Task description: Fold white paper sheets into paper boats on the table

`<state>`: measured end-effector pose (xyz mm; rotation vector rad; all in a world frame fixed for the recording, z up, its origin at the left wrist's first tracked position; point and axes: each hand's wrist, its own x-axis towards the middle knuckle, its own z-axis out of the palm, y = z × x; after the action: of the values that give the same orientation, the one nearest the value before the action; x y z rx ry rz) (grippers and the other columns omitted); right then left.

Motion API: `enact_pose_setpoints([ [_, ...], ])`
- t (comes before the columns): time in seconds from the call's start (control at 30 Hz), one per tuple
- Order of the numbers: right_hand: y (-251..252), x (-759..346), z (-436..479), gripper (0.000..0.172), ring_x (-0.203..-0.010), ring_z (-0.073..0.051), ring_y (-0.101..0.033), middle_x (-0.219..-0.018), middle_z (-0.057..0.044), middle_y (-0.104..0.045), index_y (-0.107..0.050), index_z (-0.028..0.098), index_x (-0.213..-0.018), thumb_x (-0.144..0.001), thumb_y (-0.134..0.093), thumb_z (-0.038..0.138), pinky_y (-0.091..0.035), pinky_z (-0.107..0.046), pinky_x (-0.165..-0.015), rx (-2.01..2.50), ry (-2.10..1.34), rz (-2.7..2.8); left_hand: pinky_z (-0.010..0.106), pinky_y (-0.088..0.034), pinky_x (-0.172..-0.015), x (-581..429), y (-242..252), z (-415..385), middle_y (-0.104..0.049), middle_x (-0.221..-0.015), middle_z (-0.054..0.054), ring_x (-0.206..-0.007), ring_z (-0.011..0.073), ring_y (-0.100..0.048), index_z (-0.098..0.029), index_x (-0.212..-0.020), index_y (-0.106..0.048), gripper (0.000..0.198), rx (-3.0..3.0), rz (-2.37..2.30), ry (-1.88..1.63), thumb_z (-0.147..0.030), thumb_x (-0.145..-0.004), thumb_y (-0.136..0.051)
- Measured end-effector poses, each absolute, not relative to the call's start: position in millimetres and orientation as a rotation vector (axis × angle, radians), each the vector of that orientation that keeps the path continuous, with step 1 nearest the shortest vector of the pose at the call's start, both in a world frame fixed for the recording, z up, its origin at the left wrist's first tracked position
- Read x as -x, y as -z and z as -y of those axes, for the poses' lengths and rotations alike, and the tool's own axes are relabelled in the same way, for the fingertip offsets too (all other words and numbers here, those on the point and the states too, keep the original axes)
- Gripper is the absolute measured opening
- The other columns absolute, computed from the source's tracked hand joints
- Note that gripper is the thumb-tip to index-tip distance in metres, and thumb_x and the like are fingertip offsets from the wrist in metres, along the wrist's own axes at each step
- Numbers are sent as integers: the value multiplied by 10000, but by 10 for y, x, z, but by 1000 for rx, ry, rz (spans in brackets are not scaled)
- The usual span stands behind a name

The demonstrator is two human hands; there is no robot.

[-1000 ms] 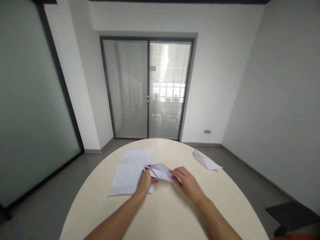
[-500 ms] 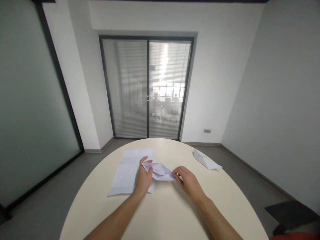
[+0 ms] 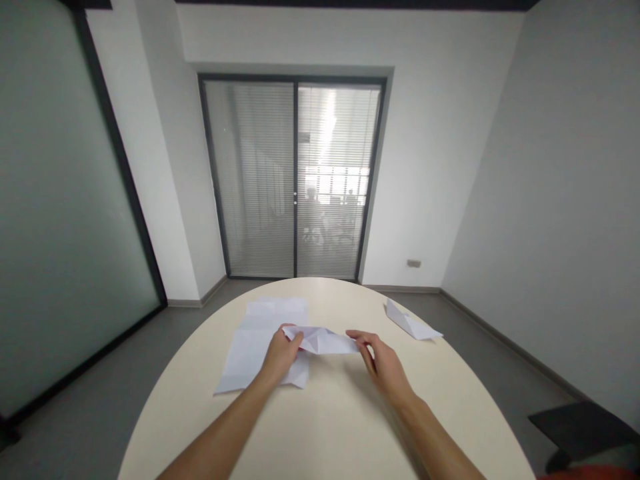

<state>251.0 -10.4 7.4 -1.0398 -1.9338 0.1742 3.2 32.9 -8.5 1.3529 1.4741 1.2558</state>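
Observation:
A folded piece of white paper (image 3: 327, 341) stretches between my two hands above the table. My left hand (image 3: 281, 351) pinches its left end, thumb on the near face. At the other end, the fingertips of my right hand (image 3: 383, 360) grip the paper's right tip. Under and behind my left hand lies a flat white sheet (image 3: 245, 353) with crease lines. Another folded white paper (image 3: 413, 323), shaped like a small boat, rests on the far right of the table, apart from my right hand.
The round cream table (image 3: 320, 427) carries all the papers. Beyond it stands a glass double door (image 3: 295, 180) with blinds. A dark chair part (image 3: 583, 430) shows at the lower right, off the table's edge.
My hands have moved slightly apart, my right hand going right. The folded paper between them is now stretched longer and flatter. The other papers stay put.

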Motion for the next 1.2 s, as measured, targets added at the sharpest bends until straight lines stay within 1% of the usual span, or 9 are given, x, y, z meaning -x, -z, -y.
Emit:
enact_pose_setpoints([
  [0.07,-42,-2514,93,107,-955,-188,-689,-1046,-79,-719,-477,251,-983,-985,-384,304,-532,-320,-821,1040,-164,1890,284,-507,-640,-10,100,-314,-712,-921,73,-771,214,-682,-171,-1184,-543,431,-1522,-1493,-1321,-341,-805,-657],
  [0.13,-5,-2525,74,126,-847,-190,-698,-923,-70,-717,-469,245,-989,-982,-378,331,-534,-302,-740,1085,-140,1833,285,-507,-693,3,85,-277,-671,-1135,84,-905,209,-668,-217,-1358,-408,619,-1706,-1463,-1412,-314,-802,-662],
  [0.2,28,-2541,50,153,-738,-187,-680,-815,-47,-688,-468,239,-979,-974,-383,367,-520,-290,-670,1141,-102,1774,283,-506,-732,10,53,-230,-601,-1272,73,-1025,201,-631,-260,-1385,-393,620,-1910,-1408,-1433,-260,-814,-635],
  [0.3,63,-2569,15,192,-676,-179,-647,-756,-28,-653,-468,233,-960,-965,-383,405,-499,-277,-623,1189,-82,1703,313,-478,-869,24,19,-179,-663,-1131,32,-1034,198,-617,-253,-1080,-635,222,-2261,-1325,-1269,-237,-867,-578],
  [0.37,80,-2587,-5,211,-678,-176,-642,-767,-30,-655,-471,228,-964,-962,-382,419,-495,-272,-618,1204,-95,1680,320,-468,-886,39,17,-169,-697,-999,24,-964,199,-633,-235,-933,-669,125,-2378,-1341,-1165,-250,-898,-550],
  [0.5,93,-2614,-25,231,-682,-180,-639,-784,-35,-662,-480,221,-964,-953,-389,433,-491,-279,-630,1233,-82,1663,290,-469,-841,80,-2,-164,-706,-972,15,-914,182,-641,-234,-973,-666,141,-2497,-1300,-1084,-244,-922,-535],
  [0.77,46,-2613,-3,229,-641,-170,-614,-766,-27,-648,-483,225,-935,-944,-391,435,-471,-274,-608,1245,-63,1679,269,-444,-786,63,-117,-98,-682,-935,7,-893,174,-620,-226,-892,-641,115,-2541,-1360,-899,-219,-920,-530],
  [0.97,49,-2653,-22,241,-603,-171,-588,-702,4,-603,-459,237,-957,-961,-363,458,-450,-275,-591,1317,-83,1710,279,-438,-796,47,-55,-139,-652,-935,19,-895,181,-601,-226,-916,-593,139,-2327,-1414,-1100,-263,-938,-462],
  [1.2,61,-2670,-39,224,-593,-162,-567,-680,26,-579,-450,243,-980,-978,-360,447,-426,-262,-583,1315,-161,1744,317,-459,-820,67,54,-272,-672,-876,34,-869,209,-622,-217,-873,-613,203,-2000,-1289,-1284,-365,-917,-482],
])
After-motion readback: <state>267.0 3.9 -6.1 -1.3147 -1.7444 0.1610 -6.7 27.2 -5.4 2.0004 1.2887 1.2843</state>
